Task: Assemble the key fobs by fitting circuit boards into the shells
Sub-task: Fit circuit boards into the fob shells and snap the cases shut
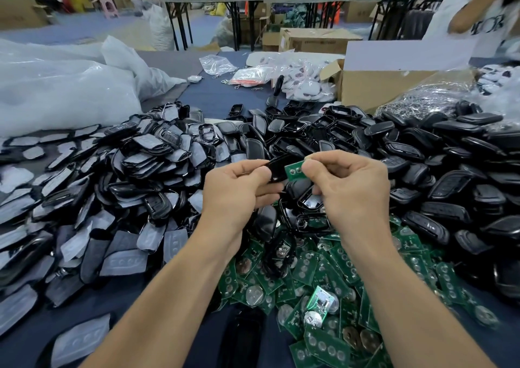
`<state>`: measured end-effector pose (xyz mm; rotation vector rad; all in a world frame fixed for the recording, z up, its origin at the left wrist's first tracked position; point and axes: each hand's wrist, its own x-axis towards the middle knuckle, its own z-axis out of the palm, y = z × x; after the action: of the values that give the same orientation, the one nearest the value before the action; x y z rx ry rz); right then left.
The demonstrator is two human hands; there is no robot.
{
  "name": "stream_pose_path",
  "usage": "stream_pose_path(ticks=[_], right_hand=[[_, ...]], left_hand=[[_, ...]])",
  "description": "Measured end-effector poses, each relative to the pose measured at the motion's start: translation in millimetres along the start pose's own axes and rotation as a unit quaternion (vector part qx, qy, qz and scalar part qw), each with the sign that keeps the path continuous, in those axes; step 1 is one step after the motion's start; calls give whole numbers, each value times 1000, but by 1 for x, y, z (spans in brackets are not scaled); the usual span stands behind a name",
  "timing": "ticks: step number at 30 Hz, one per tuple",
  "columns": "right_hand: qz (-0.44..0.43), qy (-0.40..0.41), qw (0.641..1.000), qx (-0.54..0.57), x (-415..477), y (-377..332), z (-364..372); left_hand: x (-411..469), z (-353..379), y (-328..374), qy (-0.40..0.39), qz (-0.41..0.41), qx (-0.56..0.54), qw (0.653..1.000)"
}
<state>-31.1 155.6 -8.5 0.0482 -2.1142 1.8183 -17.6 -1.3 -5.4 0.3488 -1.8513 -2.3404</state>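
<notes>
**Circuit board meets shell over a table heaped with key-fob parts**

Above the middle of the table (pixel 213 97), the left hand (pixel 236 187) grips a glossy black shell (pixel 277 166). The right hand (pixel 351 187) pinches a green circuit board (pixel 293 171) by one end, the other end at the shell. Both look light and stiff; the board seems best held by its edges, and the shell is likely slick. Loose boards (pixel 323 269) lie toward the near edge. No writing on either part is legible.
</notes>
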Motion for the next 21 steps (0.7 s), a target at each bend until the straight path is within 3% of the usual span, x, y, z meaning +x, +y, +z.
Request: stream_pose_path(ticks=[13, 21], right_hand=[[-75, 14, 996, -50, -7, -4, 4], [-50, 14, 998, -34, -4, -1, 4]], left_hand=[[-1, 1, -1, -52, -8, -3, 999], [-2, 2, -2, -50, -6, 8, 999]])
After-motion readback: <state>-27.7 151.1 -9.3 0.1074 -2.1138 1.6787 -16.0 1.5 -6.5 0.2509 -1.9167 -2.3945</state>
